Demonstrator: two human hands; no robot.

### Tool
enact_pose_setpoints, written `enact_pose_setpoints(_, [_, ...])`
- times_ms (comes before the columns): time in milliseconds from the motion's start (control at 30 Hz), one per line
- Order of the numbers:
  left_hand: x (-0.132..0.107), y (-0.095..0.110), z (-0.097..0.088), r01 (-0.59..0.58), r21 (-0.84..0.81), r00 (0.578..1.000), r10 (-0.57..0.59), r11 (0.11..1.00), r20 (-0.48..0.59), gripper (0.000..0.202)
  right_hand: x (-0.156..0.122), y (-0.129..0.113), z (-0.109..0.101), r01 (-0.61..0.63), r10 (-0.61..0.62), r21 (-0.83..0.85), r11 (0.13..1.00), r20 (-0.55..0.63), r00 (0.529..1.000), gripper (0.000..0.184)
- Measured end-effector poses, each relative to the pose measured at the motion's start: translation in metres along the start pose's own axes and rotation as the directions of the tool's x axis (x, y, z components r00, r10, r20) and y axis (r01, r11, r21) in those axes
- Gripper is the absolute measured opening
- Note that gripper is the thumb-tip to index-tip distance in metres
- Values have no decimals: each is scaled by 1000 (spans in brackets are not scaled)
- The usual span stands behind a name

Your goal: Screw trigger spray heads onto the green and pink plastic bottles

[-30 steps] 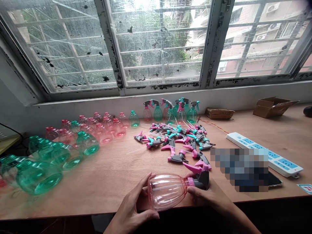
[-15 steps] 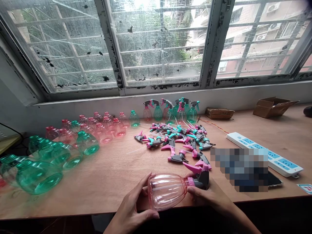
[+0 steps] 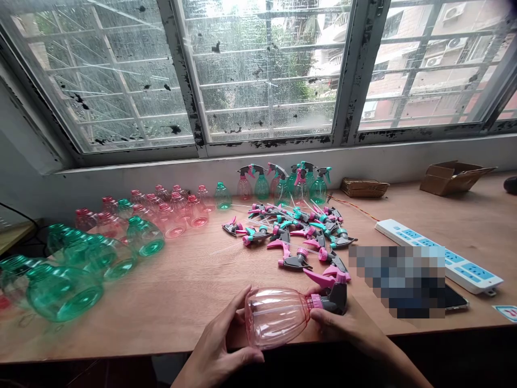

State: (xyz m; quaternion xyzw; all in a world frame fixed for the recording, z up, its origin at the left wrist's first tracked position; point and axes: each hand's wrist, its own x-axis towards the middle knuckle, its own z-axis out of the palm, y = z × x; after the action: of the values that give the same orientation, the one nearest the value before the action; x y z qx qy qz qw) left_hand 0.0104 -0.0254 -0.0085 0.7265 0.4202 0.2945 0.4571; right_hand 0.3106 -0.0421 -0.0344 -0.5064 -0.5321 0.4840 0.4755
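A clear pink spray bottle [image 3: 274, 317] lies on its side at the near edge of the wooden table [image 3: 189, 280]. My left hand [image 3: 218, 345] wraps around its base, thumb under it. My right hand [image 3: 343, 326] grips the neck end, where a grey and pink trigger sprayer head [image 3: 333, 295] sits on the bottle. A heap of loose trigger sprayer heads [image 3: 299, 231], pink, teal and grey, lies just beyond the bottle.
Empty green bottles [image 3: 76, 269] and pink bottles [image 3: 161, 210] crowd the left side. Several finished spray bottles [image 3: 291, 183] stand by the window wall. A white power strip [image 3: 444, 253], a phone [image 3: 454, 297] and two cardboard boxes [image 3: 450, 177] lie at the right.
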Motion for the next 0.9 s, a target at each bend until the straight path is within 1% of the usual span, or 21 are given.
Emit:
enact_pose_setpoints(467, [-1, 2, 1, -1, -7, 1000, 1, 1000, -3, 90, 0, -1, 0, -3, 3, 38, 999, -1, 1000, 42])
enact_pose_setpoints(600, [-1, 1, 2, -1, -22, 1000, 1, 1000, 0, 91, 0, -2, 0, -15, 14, 21, 1000, 12, 1000, 40])
enact_pose_setpoints(767, [0, -3, 1, -7, -9, 1000, 8, 1000, 6, 91, 0, -3, -1, -25, 24, 15, 1000, 52, 998, 41])
enact_pose_setpoints(900, [0, -3, 0, -13, -3, 1000, 13, 1000, 4, 91, 1, -2, -2, -32, 31, 15, 999, 62, 998, 40])
